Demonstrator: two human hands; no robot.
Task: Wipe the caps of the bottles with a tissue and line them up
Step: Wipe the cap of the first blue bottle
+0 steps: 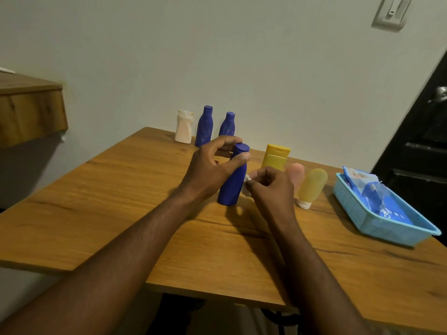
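Left hand (212, 165) grips the near-upright blue plastic bottle (231, 189) at its neck. Right hand (271, 187) pinches a crumpled white tissue (246, 187) just below the cap (242, 147).

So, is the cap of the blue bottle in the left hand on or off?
On: the cap sits atop the blue bottle the left hand grips.

Most of tissue (246, 187) buried in right hand (273, 189); only small white wad seen. Lower part of pink tube (297, 170) hidden behind same hand; base of yellow bottle (277, 154) covered too. Base of rear blue bottle (227, 125) masked by left hand (208, 168). Neck of held bottle (232, 187) partly covered by thumb. Print on packet (387, 204) in basket (355, 210) too blurred to be read. Cut off by edges: door (420, 141), shelf (29, 110), switch (391, 13).
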